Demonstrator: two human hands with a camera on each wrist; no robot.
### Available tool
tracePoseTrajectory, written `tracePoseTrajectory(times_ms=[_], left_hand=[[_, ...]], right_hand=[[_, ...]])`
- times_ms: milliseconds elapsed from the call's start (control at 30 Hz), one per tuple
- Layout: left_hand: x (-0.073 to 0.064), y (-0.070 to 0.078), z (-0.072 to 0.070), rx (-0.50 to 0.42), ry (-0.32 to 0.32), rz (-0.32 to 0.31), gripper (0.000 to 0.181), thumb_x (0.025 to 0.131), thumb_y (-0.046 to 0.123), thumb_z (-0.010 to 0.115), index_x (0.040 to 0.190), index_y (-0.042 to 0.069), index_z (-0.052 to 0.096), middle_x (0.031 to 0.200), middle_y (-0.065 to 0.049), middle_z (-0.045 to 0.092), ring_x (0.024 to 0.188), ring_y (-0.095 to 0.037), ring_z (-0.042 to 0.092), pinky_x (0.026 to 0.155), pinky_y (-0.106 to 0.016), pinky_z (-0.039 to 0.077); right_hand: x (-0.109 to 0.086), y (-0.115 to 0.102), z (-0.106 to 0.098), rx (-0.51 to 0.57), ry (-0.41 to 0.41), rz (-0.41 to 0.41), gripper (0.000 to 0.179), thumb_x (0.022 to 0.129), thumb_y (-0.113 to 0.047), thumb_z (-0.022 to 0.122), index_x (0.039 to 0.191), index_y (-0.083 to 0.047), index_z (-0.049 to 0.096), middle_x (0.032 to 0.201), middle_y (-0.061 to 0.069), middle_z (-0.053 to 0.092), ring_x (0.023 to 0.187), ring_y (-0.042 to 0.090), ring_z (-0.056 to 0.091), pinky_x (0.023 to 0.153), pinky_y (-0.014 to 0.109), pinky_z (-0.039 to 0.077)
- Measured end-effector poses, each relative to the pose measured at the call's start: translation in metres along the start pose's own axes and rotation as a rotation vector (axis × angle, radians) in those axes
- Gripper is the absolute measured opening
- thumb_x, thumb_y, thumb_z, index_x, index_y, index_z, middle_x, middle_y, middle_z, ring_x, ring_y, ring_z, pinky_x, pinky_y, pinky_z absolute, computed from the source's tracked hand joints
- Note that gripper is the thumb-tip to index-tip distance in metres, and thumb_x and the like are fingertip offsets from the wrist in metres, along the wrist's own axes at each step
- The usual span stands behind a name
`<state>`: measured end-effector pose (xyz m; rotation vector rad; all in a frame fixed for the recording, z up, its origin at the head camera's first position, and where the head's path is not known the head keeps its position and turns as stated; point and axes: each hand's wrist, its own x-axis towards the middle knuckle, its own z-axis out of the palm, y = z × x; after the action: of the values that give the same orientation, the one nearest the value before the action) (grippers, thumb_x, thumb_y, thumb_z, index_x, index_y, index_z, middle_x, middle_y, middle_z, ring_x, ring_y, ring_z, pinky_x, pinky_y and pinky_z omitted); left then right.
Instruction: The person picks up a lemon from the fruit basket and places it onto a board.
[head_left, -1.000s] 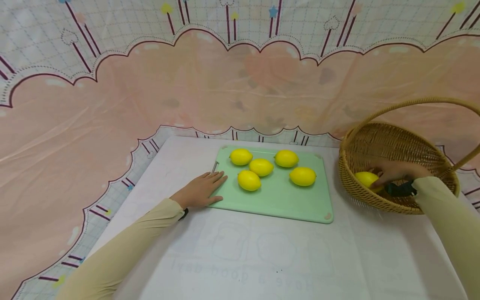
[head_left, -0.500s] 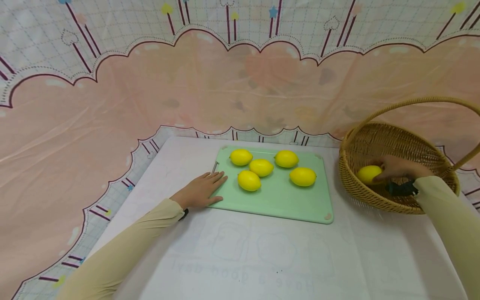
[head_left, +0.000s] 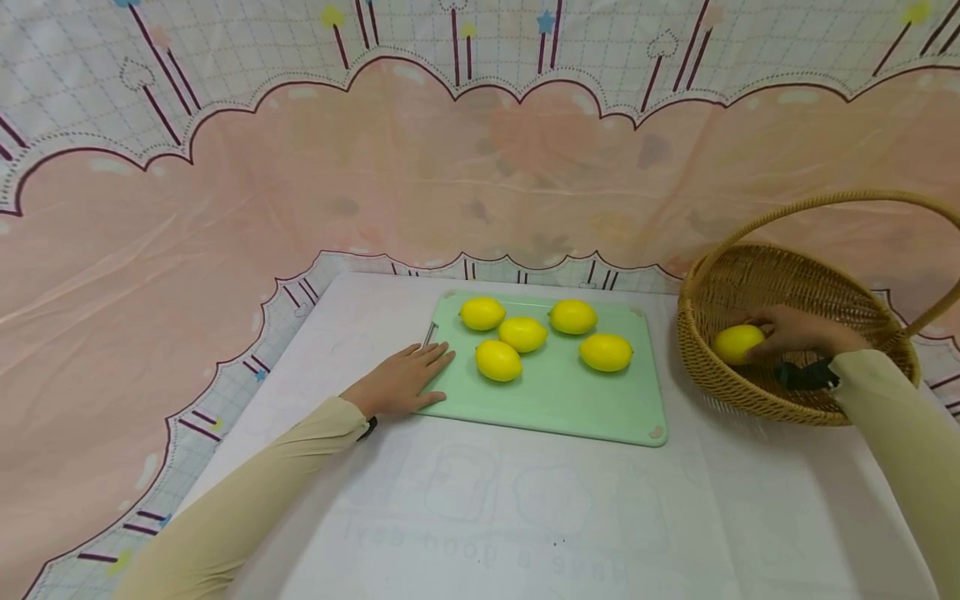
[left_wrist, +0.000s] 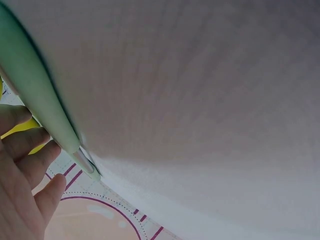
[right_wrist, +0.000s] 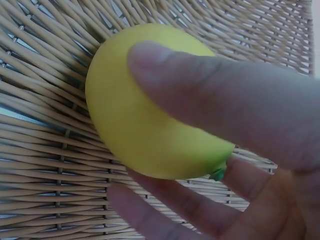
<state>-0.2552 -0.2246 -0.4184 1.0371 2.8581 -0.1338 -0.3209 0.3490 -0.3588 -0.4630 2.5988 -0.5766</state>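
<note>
Inside the wicker basket [head_left: 795, 283], my right hand [head_left: 802, 329] holds a yellow lemon [head_left: 738, 344]. In the right wrist view the thumb lies across the lemon [right_wrist: 145, 110] and the fingers curl behind it; its green stem end points toward the palm. My left hand [head_left: 397, 379] rests with spread, straight fingers on the left edge of a light green cutting board [head_left: 570, 408]. Several lemons lie on that board, among them one lemon [head_left: 498, 361] closest to my left hand and one lemon [head_left: 606, 352] toward the right. The left wrist view shows the board's edge [left_wrist: 45, 90] beside the fingers.
The basket's tall arched handle [head_left: 862, 197] rises above my right hand, at the table's right side. A white cloth [head_left: 525, 517] covers the table. Behind it hangs a patterned pink curtain [head_left: 450, 175]. The board has a metal handle [head_left: 430, 333] at its left edge.
In the basket, the lemon now shows more fully, and my right hand has shifted slightly up with it. My left hand and the lemons on the board stay where they were.
</note>
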Motion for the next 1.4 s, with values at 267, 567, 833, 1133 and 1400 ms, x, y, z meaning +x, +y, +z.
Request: tracePoseTrajectory(times_ms=[267,567,833,1133,1400], left_hand=[[0.001,0.000,-0.001,-0.010,-0.008,-0.010,0.069,0.096,0.045,0.045,0.147,0.003,0.028,0.153,-0.017,0.029,0.142,-0.032,0.029,0.116,-0.049,0.023],[0.000,0.000,-0.002,-0.013,0.004,-0.002,0.068,0.096,0.045,0.046,0.147,0.002,0.029,0.152,-0.018,0.030,0.141,-0.033,0.030,0.116,-0.050,0.023],[0.000,0.002,-0.006,-0.018,0.003,0.002,0.068,0.096,0.044,0.046,0.147,0.001,0.029,0.152,-0.018,0.030,0.141,-0.032,0.030,0.116,-0.050,0.024],[0.000,0.002,-0.004,-0.009,0.005,0.000,0.069,0.096,0.045,0.045,0.147,0.002,0.029,0.152,-0.018,0.030,0.141,-0.032,0.030,0.116,-0.050,0.024],[0.001,-0.001,0.001,-0.016,0.002,-0.003,0.069,0.096,0.046,0.045,0.147,0.002,0.028,0.153,-0.017,0.029,0.142,-0.032,0.029,0.116,-0.048,0.024]], right_hand=[[0.000,-0.003,-0.001,0.023,0.022,-0.019,0.064,0.086,-0.024,0.068,0.135,0.009,0.043,0.128,0.036,0.047,0.091,0.022,0.057,0.069,0.033,0.049],[0.002,-0.004,-0.002,-0.037,0.112,-0.022,0.066,0.082,-0.026,0.073,0.132,0.009,0.047,0.125,0.039,0.048,0.098,0.040,0.058,0.071,0.042,0.052],[-0.001,-0.008,-0.007,-0.055,0.175,0.004,0.073,0.078,-0.032,0.075,0.128,0.013,0.048,0.122,0.039,0.050,0.097,0.042,0.059,0.072,0.046,0.053],[-0.013,-0.024,-0.019,-0.113,0.270,-0.013,0.071,0.078,-0.034,0.076,0.128,0.010,0.050,0.120,0.036,0.054,0.093,0.038,0.059,0.071,0.044,0.050],[-0.037,-0.044,-0.028,-0.018,0.363,-0.019,0.067,0.079,-0.031,0.076,0.132,0.000,0.048,0.128,0.030,0.049,0.089,0.002,0.060,0.071,0.031,0.054]])
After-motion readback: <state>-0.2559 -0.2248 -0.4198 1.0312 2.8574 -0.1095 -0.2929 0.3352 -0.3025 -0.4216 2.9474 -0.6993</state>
